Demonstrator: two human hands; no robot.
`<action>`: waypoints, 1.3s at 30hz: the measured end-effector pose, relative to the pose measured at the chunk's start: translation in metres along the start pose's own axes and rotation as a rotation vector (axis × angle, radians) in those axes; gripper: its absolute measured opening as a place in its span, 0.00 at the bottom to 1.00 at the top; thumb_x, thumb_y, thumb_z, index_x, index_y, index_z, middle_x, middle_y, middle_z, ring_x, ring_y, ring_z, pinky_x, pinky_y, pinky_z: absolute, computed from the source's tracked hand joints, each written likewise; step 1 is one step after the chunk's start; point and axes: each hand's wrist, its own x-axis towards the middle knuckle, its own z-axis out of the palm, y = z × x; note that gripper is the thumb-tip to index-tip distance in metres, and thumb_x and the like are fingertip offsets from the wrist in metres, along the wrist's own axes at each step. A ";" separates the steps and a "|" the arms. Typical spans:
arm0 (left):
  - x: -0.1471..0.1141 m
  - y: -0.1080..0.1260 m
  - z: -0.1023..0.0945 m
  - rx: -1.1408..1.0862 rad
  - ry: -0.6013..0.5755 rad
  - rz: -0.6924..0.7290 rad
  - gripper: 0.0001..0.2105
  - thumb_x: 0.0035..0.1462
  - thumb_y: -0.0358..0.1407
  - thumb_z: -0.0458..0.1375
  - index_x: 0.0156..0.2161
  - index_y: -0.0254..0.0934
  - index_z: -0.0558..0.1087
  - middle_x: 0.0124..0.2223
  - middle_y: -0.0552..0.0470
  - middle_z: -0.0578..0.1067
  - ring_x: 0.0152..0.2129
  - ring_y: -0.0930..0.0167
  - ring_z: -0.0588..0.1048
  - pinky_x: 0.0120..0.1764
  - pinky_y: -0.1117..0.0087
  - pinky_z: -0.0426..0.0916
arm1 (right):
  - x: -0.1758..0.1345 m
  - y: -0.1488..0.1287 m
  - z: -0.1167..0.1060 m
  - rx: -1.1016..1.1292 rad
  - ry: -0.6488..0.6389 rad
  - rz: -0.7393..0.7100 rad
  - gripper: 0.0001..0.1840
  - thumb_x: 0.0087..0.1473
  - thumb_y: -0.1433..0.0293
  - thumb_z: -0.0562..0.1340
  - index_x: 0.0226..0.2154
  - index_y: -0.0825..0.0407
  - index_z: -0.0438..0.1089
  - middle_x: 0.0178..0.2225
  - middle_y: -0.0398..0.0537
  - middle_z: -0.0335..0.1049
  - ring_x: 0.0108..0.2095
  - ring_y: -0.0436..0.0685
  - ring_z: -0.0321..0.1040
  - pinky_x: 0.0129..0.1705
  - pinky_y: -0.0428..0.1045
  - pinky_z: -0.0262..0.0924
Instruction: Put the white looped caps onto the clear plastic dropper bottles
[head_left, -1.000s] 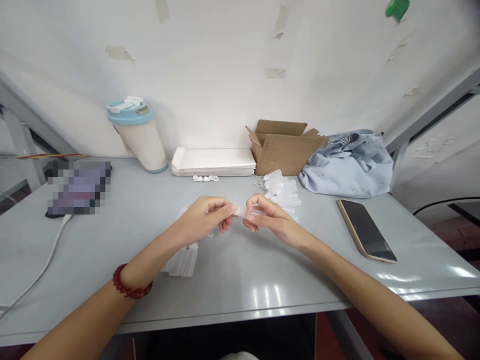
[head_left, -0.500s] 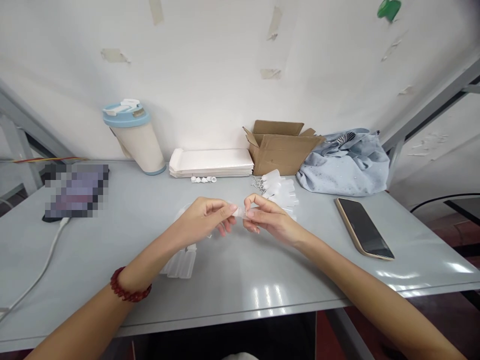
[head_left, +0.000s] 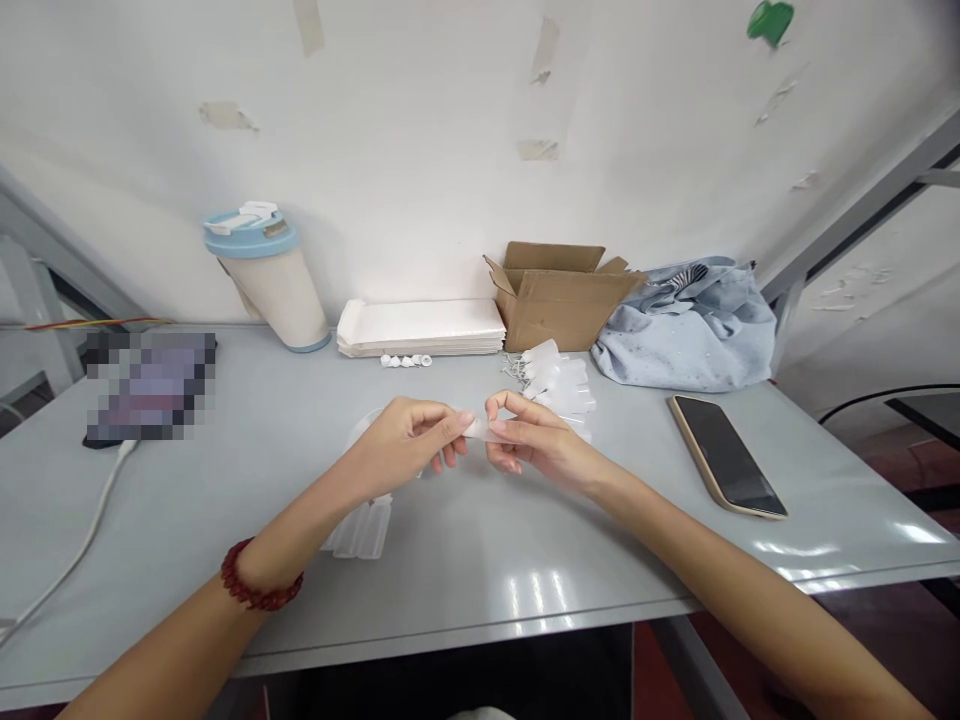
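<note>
Between my two hands is a small translucent plastic bottle point(head_left: 478, 430), mostly covered by fingers. My left hand point(head_left: 420, 432) pinches its left end between thumb and fingers. At its right end, my right hand point(head_left: 536, 438) has thumb and forefinger closed on it, the other fingers curled. Several similar translucent bottles point(head_left: 367, 530) lie side by side below my left wrist, partly hidden by it. Beyond my right hand is a pile of frosted pieces point(head_left: 559, 378) with thin white strands at their left. Small white caps point(head_left: 406, 361) stand in a row farther back.
Along the wall stand a tumbler point(head_left: 274, 285), a stack of white padded envelopes point(head_left: 420, 328), an open cardboard box point(head_left: 562, 305) and a light-blue cloth point(head_left: 690, 330). A phone point(head_left: 726, 455) lies at right. At left is a blurred-out device point(head_left: 157, 385) with a white cable point(head_left: 97, 525).
Both hands stay almost in place on the bottle. My right fingertips have shifted slightly, and a little more of the bottle's right part shows. The view has moved very slightly.
</note>
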 end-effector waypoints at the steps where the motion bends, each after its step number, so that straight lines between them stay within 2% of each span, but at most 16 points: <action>1: 0.000 0.000 0.000 0.001 -0.015 -0.006 0.18 0.58 0.46 0.52 0.25 0.35 0.72 0.25 0.53 0.73 0.21 0.73 0.70 0.28 0.72 0.67 | 0.000 0.000 0.000 -0.009 -0.002 0.004 0.09 0.58 0.64 0.58 0.33 0.50 0.56 0.20 0.36 0.60 0.21 0.47 0.54 0.28 0.45 0.46; 3: -0.001 0.000 0.000 0.010 -0.036 -0.012 0.17 0.57 0.45 0.53 0.25 0.35 0.72 0.23 0.54 0.72 0.20 0.73 0.70 0.26 0.73 0.66 | 0.000 0.000 0.001 -0.022 0.000 0.011 0.09 0.58 0.64 0.57 0.33 0.50 0.56 0.20 0.36 0.60 0.20 0.47 0.53 0.27 0.45 0.45; 5: -0.002 0.001 0.001 0.012 -0.019 0.001 0.13 0.56 0.44 0.55 0.29 0.36 0.74 0.24 0.54 0.71 0.21 0.73 0.70 0.25 0.73 0.65 | 0.000 0.000 0.001 -0.019 0.005 0.017 0.09 0.58 0.63 0.57 0.33 0.50 0.56 0.20 0.36 0.60 0.20 0.47 0.53 0.27 0.45 0.45; 9: -0.002 0.002 0.004 -0.032 0.091 0.071 0.13 0.52 0.44 0.59 0.39 0.38 0.74 0.34 0.51 0.75 0.27 0.71 0.72 0.26 0.73 0.67 | 0.000 -0.001 0.001 -0.002 0.038 0.020 0.10 0.58 0.62 0.57 0.33 0.49 0.54 0.18 0.35 0.59 0.19 0.47 0.52 0.27 0.45 0.45; 11: -0.001 0.001 0.006 -0.035 0.087 0.070 0.14 0.54 0.46 0.57 0.37 0.37 0.74 0.35 0.51 0.75 0.27 0.70 0.72 0.27 0.72 0.68 | 0.000 -0.001 0.001 -0.017 0.045 0.011 0.11 0.58 0.62 0.57 0.33 0.49 0.54 0.19 0.35 0.58 0.19 0.48 0.52 0.27 0.46 0.46; 14: 0.000 -0.002 0.006 -0.027 0.005 0.017 0.19 0.58 0.48 0.51 0.28 0.35 0.73 0.27 0.52 0.74 0.22 0.72 0.71 0.27 0.72 0.67 | -0.001 -0.002 0.002 -0.099 0.022 -0.017 0.10 0.59 0.61 0.55 0.34 0.49 0.54 0.19 0.35 0.57 0.20 0.48 0.52 0.27 0.46 0.47; 17: 0.001 -0.003 0.005 -0.025 -0.001 -0.010 0.20 0.58 0.47 0.51 0.23 0.35 0.70 0.22 0.54 0.71 0.19 0.74 0.69 0.25 0.73 0.64 | -0.003 -0.001 0.003 -0.382 0.072 -0.103 0.09 0.59 0.61 0.55 0.36 0.49 0.54 0.24 0.39 0.60 0.23 0.49 0.54 0.28 0.46 0.51; 20: 0.002 -0.002 0.004 -0.014 0.078 -0.028 0.20 0.58 0.48 0.50 0.23 0.35 0.69 0.20 0.55 0.69 0.19 0.73 0.69 0.24 0.73 0.63 | -0.002 0.002 0.000 -0.885 0.228 -0.336 0.10 0.58 0.63 0.57 0.39 0.50 0.58 0.33 0.48 0.65 0.30 0.53 0.59 0.32 0.49 0.55; 22: 0.001 -0.001 0.003 -0.008 0.105 -0.024 0.20 0.59 0.48 0.50 0.23 0.36 0.68 0.20 0.55 0.69 0.20 0.72 0.69 0.25 0.72 0.64 | 0.000 0.006 -0.003 -1.157 0.285 -0.499 0.09 0.59 0.64 0.56 0.40 0.52 0.61 0.34 0.52 0.66 0.33 0.57 0.61 0.34 0.52 0.56; 24: 0.000 -0.001 0.003 -0.001 0.099 -0.004 0.19 0.59 0.47 0.51 0.24 0.36 0.68 0.20 0.55 0.69 0.20 0.72 0.70 0.26 0.72 0.65 | 0.002 0.010 -0.006 -1.304 0.301 -0.590 0.10 0.61 0.65 0.52 0.40 0.53 0.64 0.33 0.55 0.67 0.33 0.58 0.62 0.35 0.53 0.56; 26: -0.001 -0.001 0.004 0.008 0.087 0.021 0.16 0.58 0.45 0.52 0.26 0.36 0.69 0.23 0.55 0.71 0.22 0.72 0.71 0.28 0.72 0.66 | 0.003 0.012 -0.007 -1.355 0.303 -0.611 0.12 0.63 0.66 0.50 0.40 0.54 0.66 0.31 0.54 0.66 0.31 0.58 0.61 0.32 0.52 0.55; 29: -0.002 -0.002 0.005 0.025 0.105 0.086 0.12 0.57 0.43 0.54 0.33 0.36 0.72 0.29 0.53 0.74 0.26 0.70 0.73 0.31 0.71 0.68 | 0.001 0.010 -0.006 -1.288 0.275 -0.564 0.13 0.63 0.67 0.49 0.42 0.54 0.66 0.27 0.51 0.65 0.26 0.55 0.58 0.28 0.49 0.52; 32: -0.002 -0.005 0.008 0.094 0.184 0.206 0.09 0.56 0.40 0.55 0.36 0.36 0.73 0.35 0.50 0.75 0.29 0.70 0.74 0.33 0.71 0.69 | -0.002 0.005 -0.002 -1.092 0.268 -0.473 0.13 0.62 0.64 0.52 0.40 0.53 0.68 0.26 0.47 0.64 0.25 0.53 0.56 0.29 0.48 0.51; 35: -0.002 -0.008 0.010 0.178 0.234 0.308 0.08 0.57 0.37 0.55 0.37 0.36 0.73 0.38 0.48 0.75 0.33 0.69 0.73 0.36 0.71 0.69 | -0.002 0.000 -0.001 -0.813 0.255 -0.269 0.15 0.61 0.61 0.53 0.34 0.53 0.70 0.22 0.43 0.59 0.23 0.50 0.54 0.27 0.47 0.50; 37: -0.002 -0.007 0.011 0.186 0.236 0.317 0.08 0.57 0.37 0.55 0.37 0.36 0.73 0.38 0.48 0.76 0.34 0.69 0.73 0.36 0.71 0.69 | -0.001 -0.001 -0.001 -0.610 0.233 -0.129 0.17 0.59 0.59 0.54 0.31 0.54 0.70 0.19 0.40 0.53 0.21 0.48 0.50 0.24 0.46 0.47; 39: -0.003 -0.005 0.010 0.152 0.228 0.294 0.08 0.56 0.38 0.56 0.37 0.36 0.73 0.38 0.48 0.76 0.33 0.69 0.74 0.35 0.72 0.69 | -0.001 -0.001 -0.001 -0.471 0.212 -0.072 0.18 0.58 0.58 0.55 0.31 0.55 0.69 0.19 0.38 0.50 0.20 0.48 0.48 0.22 0.45 0.47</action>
